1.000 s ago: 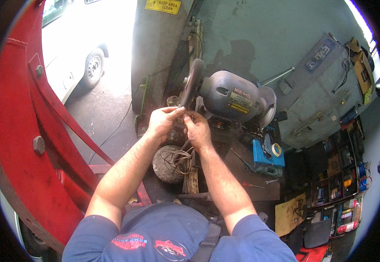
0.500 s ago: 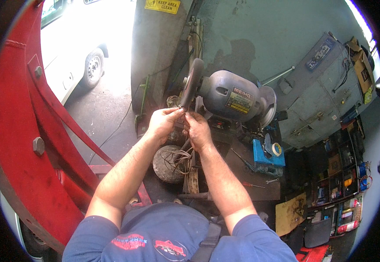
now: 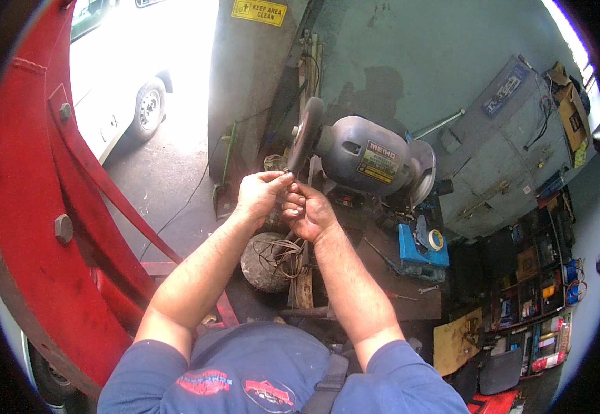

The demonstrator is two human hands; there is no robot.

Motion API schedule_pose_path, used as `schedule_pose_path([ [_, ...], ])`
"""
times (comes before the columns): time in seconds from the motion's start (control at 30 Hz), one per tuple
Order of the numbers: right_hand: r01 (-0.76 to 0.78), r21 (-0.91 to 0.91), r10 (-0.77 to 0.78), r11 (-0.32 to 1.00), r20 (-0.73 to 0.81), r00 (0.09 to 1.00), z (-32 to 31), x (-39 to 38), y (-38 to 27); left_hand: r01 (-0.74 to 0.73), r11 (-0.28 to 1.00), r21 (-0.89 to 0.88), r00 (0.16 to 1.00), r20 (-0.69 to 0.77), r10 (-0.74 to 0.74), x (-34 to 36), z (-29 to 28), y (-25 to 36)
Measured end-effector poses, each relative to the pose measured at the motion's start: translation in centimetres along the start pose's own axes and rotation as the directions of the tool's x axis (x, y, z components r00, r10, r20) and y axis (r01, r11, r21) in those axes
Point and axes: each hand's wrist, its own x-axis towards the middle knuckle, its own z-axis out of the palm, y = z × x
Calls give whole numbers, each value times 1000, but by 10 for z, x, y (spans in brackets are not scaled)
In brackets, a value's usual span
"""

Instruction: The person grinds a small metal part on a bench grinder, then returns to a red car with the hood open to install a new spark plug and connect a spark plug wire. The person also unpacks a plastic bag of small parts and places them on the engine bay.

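Observation:
Both my hands meet in front of a grey bench grinder [image 3: 363, 148], just below the rim of its left wheel [image 3: 307, 132]. The fingertips of my left hand [image 3: 260, 195] pinch a small dark piece at the wheel's lower edge; it is too small to name. Close beside it, my right hand [image 3: 311, 212] is turned partly palm up with its fingers curled. Whether the right fingers also hold the piece is hidden. Under my hands lie a bundle of thin cable [image 3: 287, 259] and a round grey stone-like block [image 3: 257, 268].
A large red steel frame with bolts [image 3: 31, 228] rises at my left. To the right, a blue case [image 3: 420, 257] carries a roll of tape [image 3: 436, 239], near a wrench [image 3: 428, 289]. Shelves of parts [image 3: 531, 290] stand far right. A white vehicle [image 3: 110, 90] is outside.
My right hand has rolled palm upward and its fingers have curled, shifting slightly off the left fingertips. My left hand keeps its pinch near the wheel.

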Motion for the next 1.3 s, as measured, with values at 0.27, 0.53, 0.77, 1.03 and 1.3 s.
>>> schedule_pose_path([
  [0.27,-1,30,-1,1000,65,998,-9,-1,8,-12,995,98,1000,15,11,-3,0,2],
  [0.53,87,33,-91,996,132,987,-18,0,20,-163,891,423,985,28,167,-8,9,5],
  [0.77,281,-298,-311,912,-54,949,-9,-23,14,-325,862,390,946,142,292,-33,6,7],
  [1.03,146,-226,-160,963,-48,986,-12,-23,24,-346,539,768,932,216,291,-47,5,11],
  [1.3,271,-849,-509,454,2,861,-3,-29,22,314,849,-425,948,98,-302,-21,-33,-7],
])
